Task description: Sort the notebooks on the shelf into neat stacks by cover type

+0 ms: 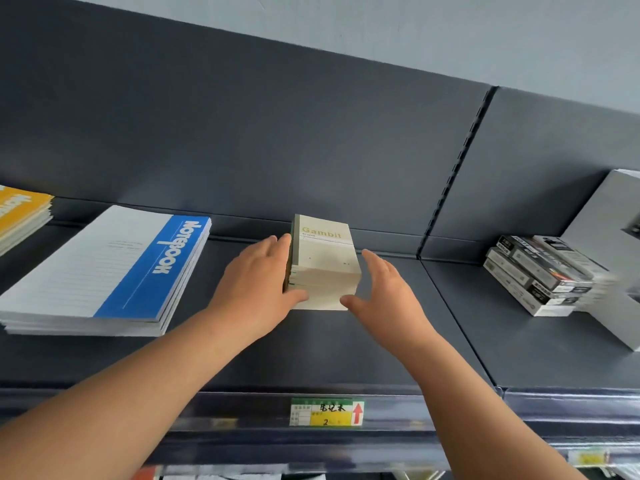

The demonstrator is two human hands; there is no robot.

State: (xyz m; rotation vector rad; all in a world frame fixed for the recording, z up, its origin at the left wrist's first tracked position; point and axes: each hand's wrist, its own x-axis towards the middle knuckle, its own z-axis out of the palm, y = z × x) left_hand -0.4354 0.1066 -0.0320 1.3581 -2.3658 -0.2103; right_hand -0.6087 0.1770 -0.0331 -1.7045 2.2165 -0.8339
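my left hand (256, 282) lies flat on the left side of the gambit stack (323, 265), thumb at its front edge. right hand (388, 292) is spread just beside the right side, contact unclear. i'd bring both palms in evenly & square the edges w/o tipping it. stack sits mid shelf (311, 348), blue notebook pile (114, 271) to the left, boxes (540, 275) far right, dark back panel (277, 150) behind, pale wall (415, 29) above.
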